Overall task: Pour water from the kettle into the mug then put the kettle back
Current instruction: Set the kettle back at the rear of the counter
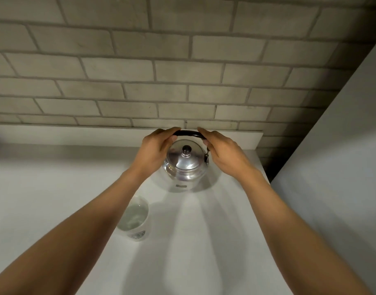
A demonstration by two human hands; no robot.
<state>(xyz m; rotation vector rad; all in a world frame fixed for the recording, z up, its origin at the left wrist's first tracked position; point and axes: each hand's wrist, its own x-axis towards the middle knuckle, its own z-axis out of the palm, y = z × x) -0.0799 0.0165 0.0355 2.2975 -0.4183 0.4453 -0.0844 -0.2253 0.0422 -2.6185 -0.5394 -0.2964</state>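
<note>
Your left hand (156, 150) and right hand (222, 154) both reach forward to the kettle (186, 167), which stands upright on the white tabletop (225, 231) near the brick wall (182, 71). Each hand curls over one end of the black handle (188, 133) — left hand at the left end, right hand at the right end — with fingers (168, 133) wrapped over the bar and the middle of the bar bare between them. Whether either grip is tight or only resting, you cannot tell from this view.

The kettle is polished metal, with its lid (186, 157) seated and a dark knob (186, 149) on top. A shadow rings its base on the tabletop.

The mug (135, 220) stands upright near the kettle, on the side closer to you and to the left, apart from it. Your left forearm (87, 220) crosses over its left edge. The mug holds clear water — the surface shows well up the inside. A dark printed mark shows on its outer wall.

A plain grey panel (342, 167) rises at the right.
</note>
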